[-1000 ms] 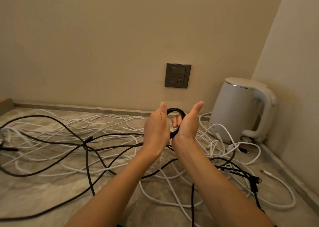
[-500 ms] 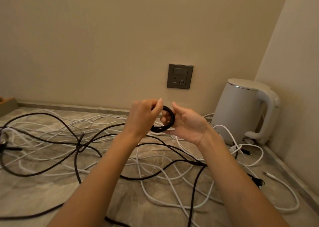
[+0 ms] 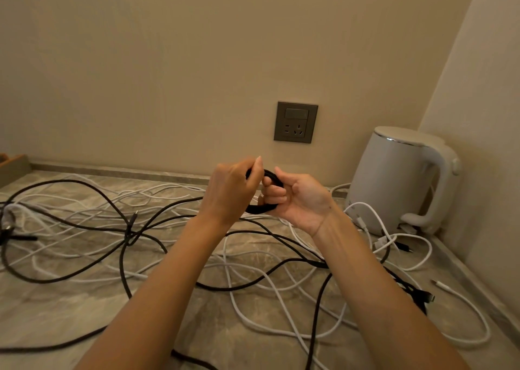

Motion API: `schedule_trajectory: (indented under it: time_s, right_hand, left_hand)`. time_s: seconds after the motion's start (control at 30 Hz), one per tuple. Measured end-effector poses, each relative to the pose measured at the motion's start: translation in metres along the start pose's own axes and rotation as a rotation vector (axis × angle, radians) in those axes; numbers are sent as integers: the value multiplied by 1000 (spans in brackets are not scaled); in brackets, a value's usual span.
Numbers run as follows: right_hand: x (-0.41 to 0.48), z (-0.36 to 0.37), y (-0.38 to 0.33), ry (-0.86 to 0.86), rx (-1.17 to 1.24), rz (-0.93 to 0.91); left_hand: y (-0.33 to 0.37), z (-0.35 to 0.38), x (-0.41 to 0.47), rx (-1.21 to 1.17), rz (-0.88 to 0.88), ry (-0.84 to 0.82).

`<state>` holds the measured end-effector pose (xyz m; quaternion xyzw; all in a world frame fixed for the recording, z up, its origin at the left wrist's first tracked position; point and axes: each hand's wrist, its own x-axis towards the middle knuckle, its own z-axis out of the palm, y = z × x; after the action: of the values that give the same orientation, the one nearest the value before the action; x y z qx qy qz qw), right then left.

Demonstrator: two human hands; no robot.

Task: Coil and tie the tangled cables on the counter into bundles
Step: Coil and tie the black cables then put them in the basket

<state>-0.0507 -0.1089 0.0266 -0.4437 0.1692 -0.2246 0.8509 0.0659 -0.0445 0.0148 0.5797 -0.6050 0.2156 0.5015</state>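
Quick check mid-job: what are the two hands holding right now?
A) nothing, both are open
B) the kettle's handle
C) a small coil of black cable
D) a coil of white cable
C: the left hand and the right hand both grip the small black cable coil, raised in front of the wall.

a marbled grey-brown counter [image 3: 64,310] fills the lower frame. loose white cables [image 3: 228,285] and black cables [image 3: 121,268] sprawl tangled across it; a white kettle [image 3: 394,181] stands at the right.
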Motion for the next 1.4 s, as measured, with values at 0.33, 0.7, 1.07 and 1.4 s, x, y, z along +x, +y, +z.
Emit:
schedule_trajectory:
  time_s: [0.33, 0.7, 1.07, 1.4]
  right_hand:
    - [1, 2, 0, 48, -137, -136]
    - [4, 7, 2, 493, -343, -572]
    - [-2, 5, -13, 315, 221, -678]
    - [1, 4, -11, 177, 564, -527]
  left_hand:
    - [-5, -16, 11, 144, -167, -230]
    - [33, -20, 22, 189, -184, -151]
    - [43, -9, 17, -520, -925, -680]
    - [42, -5, 13, -658, -738, -233]
